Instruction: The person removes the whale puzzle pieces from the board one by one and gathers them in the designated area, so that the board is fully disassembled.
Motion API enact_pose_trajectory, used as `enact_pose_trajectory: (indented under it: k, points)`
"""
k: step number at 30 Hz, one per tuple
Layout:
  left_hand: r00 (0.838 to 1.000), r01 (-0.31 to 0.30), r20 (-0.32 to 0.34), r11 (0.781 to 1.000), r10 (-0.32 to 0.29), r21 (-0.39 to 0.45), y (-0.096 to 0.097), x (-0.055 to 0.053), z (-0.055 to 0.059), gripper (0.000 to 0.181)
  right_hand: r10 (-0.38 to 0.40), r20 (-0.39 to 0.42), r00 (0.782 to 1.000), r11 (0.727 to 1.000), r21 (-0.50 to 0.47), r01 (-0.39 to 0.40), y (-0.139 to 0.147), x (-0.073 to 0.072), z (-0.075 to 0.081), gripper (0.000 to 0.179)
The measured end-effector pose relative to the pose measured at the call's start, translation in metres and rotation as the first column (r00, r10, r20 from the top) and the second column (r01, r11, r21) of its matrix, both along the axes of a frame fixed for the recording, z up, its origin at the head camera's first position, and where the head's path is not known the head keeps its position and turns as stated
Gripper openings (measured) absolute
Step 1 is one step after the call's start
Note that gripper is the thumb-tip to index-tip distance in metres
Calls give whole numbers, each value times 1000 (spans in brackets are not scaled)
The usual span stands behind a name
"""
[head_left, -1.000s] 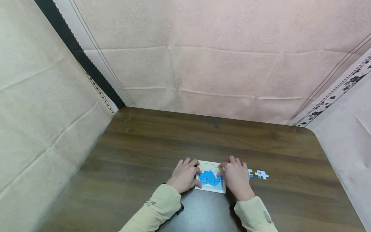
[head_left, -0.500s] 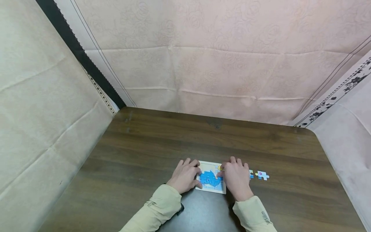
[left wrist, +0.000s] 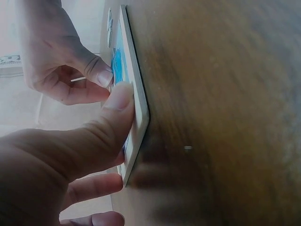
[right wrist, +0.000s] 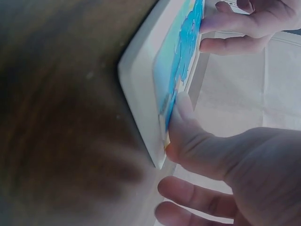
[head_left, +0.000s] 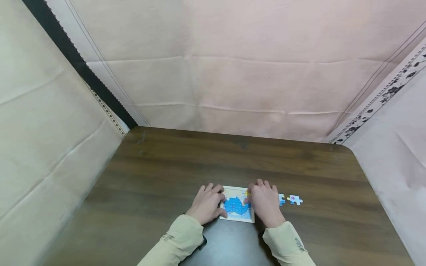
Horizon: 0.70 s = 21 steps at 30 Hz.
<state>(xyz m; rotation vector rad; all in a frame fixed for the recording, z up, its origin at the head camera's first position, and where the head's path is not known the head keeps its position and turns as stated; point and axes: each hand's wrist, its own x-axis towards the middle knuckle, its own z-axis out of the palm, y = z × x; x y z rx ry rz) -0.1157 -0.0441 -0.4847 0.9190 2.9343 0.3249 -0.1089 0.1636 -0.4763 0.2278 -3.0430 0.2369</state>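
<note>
A jigsaw puzzle board [head_left: 237, 220] with a pale frame lies near the front of the table. It shows a blue whale picture [head_left: 234, 205] and a small yellow sun at the upper right. My left hand [head_left: 205, 204] holds the board's left side, with its thumb [left wrist: 118, 99] on the rim at the near corner and its fingers spread along the edge. Over the right side, my right hand [head_left: 265, 204] pinches a puzzle piece [right wrist: 164, 113] between thumb and forefinger, close against the board. Most of that piece is hidden behind the fingers.
Two loose puzzle pieces lie right of the board: a blue and white one [head_left: 281, 200] partly behind the right hand and a paler one [head_left: 295, 200] beyond it. The brown wooden table [head_left: 173, 159] is bordered by pale cloth walls [head_left: 239, 85].
The head view has shifted slightly, so everything appears a little further left. Both hands keep nearly the same place on the board; the loose pieces lie as before.
</note>
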Motion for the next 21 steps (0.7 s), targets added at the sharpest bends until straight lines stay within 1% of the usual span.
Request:
enact_pose_trajectory:
  k: [3, 6, 10, 15, 21]
  points:
    - [1000, -10, 9, 1000, 10, 7, 0, 0, -1, 42, -3, -8, 1000, 1000, 2, 3, 0, 0, -1, 35]
    - [999, -14, 29, 1000, 14, 14, 1, -1, -2, 42, -17, 1, 1000, 1000, -1, 17, 1, 0, -2, 35]
    - [999, -14, 49, 1000, 13, 18, 1, 1, -1, 41, -26, 11, 1000, 1000, -8, 26, 1, 3, -2, 36]
    - [998, -19, 57, 1000, 18, 21, 2, 3, -1, 43, -16, -3, 1000, 1000, -8, 16, 2, 6, -3, 36]
    - [998, -24, 55, 1000, 23, 11, 3, 6, 1, 45, -23, -18, 1000, 1000, 2, 23, 4, 10, -3, 37]
